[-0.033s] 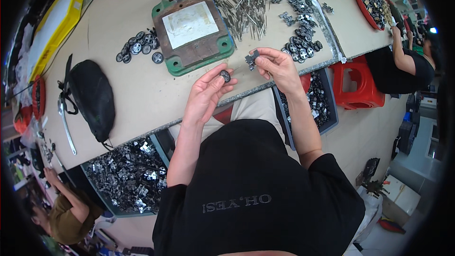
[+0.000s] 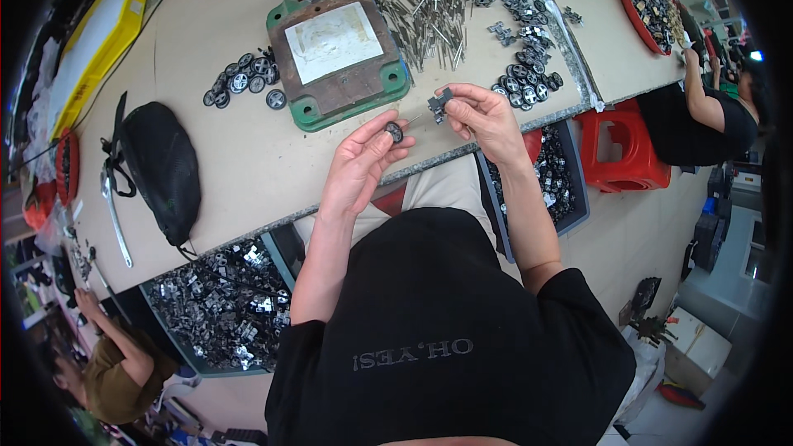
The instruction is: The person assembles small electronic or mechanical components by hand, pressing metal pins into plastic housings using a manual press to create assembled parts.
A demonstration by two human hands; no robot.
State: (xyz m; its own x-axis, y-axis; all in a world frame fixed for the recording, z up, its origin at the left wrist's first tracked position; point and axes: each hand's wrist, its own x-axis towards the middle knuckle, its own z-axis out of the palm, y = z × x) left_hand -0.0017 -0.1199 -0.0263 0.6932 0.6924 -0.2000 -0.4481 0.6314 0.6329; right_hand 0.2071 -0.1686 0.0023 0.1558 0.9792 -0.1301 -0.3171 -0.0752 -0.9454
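Note:
Pinched between the thumb and fingers of my left hand (image 2: 365,163) is a small black toy wheel (image 2: 394,133). A thin metal pin (image 2: 415,119) sticks out from it toward the right. My right hand (image 2: 487,120) grips a small dark grey plastic bracket (image 2: 440,105) by its right side, just beyond the pin's tip. The two parts look apart, with a narrow gap between them. Both hands are held above the near edge of the table, in front of a green and brown metal press base (image 2: 339,58) with a pale sheet on it.
Loose wheels lie in piles left (image 2: 239,81) and right (image 2: 529,85) of the press. Behind are scattered metal pins (image 2: 425,16) and grey brackets (image 2: 533,37). A black pouch (image 2: 161,173) lies left. Bins of parts (image 2: 219,310) stand below the edge, with a red stool (image 2: 619,149) at right.

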